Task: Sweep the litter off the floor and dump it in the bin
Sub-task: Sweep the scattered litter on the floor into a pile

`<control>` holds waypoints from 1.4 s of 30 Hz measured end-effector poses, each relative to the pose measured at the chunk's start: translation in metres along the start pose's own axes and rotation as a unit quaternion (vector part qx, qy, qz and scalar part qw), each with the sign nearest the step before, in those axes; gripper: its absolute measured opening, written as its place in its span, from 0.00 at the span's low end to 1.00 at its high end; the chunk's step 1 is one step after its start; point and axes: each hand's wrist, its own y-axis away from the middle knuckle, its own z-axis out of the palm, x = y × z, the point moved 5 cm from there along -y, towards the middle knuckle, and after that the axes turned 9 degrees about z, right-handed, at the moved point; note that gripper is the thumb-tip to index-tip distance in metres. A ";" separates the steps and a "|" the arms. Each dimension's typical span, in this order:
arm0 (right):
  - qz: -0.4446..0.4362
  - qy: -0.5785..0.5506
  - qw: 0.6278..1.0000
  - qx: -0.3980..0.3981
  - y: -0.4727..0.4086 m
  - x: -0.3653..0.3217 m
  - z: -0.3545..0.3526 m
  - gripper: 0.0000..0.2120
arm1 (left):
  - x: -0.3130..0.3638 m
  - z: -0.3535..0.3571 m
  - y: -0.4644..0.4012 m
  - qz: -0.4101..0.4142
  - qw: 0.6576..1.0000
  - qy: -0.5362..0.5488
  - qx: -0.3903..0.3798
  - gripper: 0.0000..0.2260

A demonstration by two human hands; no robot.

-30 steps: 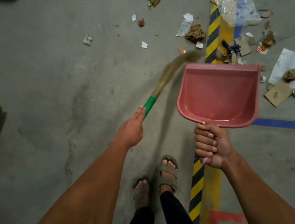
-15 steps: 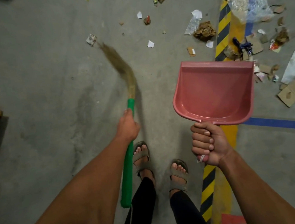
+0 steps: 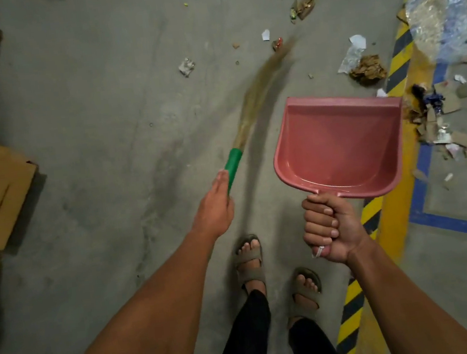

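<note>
Beyond left hand (image 3: 215, 208), broom (image 3: 258, 98) up-right.

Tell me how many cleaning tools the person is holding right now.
2. A broom with a green handle, gripped by the left hand, its bristles blurred over the floor ahead. A pink dustpan, empty, held by its handle in the right hand.

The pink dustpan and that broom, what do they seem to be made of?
The dustpan looks like moulded plastic: smooth, even pink, with a soft sheen on its curved walls. The broom seems to have dry straw-like bristles, tan and blurred by motion, bound in a glossy green sleeve, probably plastic.
</note>
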 end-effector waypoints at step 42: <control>0.016 0.013 1.000 0.013 -0.042 -0.020 0.009 0.20 | -0.041 -0.079 -0.128 -0.115 0.987 -0.109 -0.025 0.20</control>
